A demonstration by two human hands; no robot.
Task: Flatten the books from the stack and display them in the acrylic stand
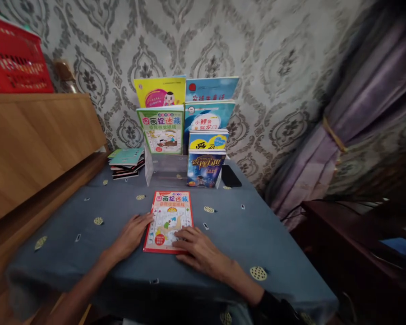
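Note:
A red-bordered children's book (169, 215) lies flat on the blue-grey tablecloth (274, 234) in front of me. My left hand (131, 235) rests open beside the book's left edge, its fingertips touching the border. My right hand (199, 249) lies flat and open, its fingers spread over the book's lower right corner. Behind the book stands a clear tiered display rack (162, 167) holding several upright children's books (206, 168), among them a green-bordered one (161, 128).
A stack of thin books (126, 162) lies at the table's back left. A dark phone (230, 176) sits right of the rack. A wooden cabinet (30, 144) with a red basket (13, 58) stands left; purple curtains (358, 117) hang right.

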